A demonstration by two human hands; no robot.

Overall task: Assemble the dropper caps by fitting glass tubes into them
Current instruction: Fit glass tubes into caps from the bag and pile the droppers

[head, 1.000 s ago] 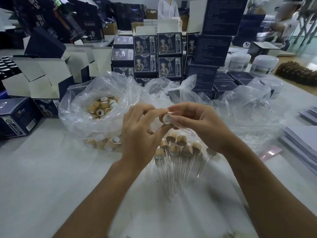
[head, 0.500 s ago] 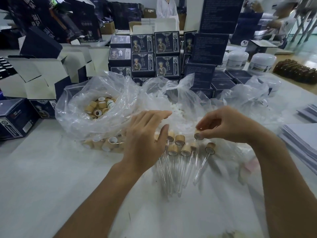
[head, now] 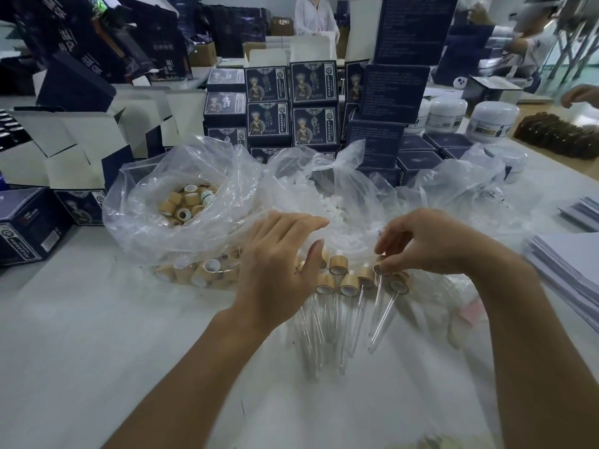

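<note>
At a white packing table point(head: 81, 335), my right hand point(head: 431, 244) pinches the bamboo cap of an assembled dropper point(head: 381, 270) between thumb and fingertips, its glass tube slanting down toward me among the finished ones. My left hand point(head: 278, 264) hovers flat beside it, fingers straight and relaxed, gripping nothing, its thumb near the row of finished droppers point(head: 340, 286). These lie side by side on clear plastic film, caps away from me, glass tubes point(head: 324, 335) pointing toward me.

Just left of my hands, an open clear plastic bag point(head: 181, 196) holds loose bamboo caps point(head: 184, 205), more of them pressed against its lower wall on the table. Behind my hands a second clear bag point(head: 340, 189) holds small white pieces, too blurred to name. A third crumpled bag point(head: 460, 186) sits to the right; I cannot tell its contents.

Beyond stand stacked dark blue printed cartons point(head: 291, 105), open flat-sided boxes point(head: 74, 140) at left, white jars point(head: 492, 121) at right, and a sheaf of white sheets point(head: 567, 267) on the table's right edge.
</note>
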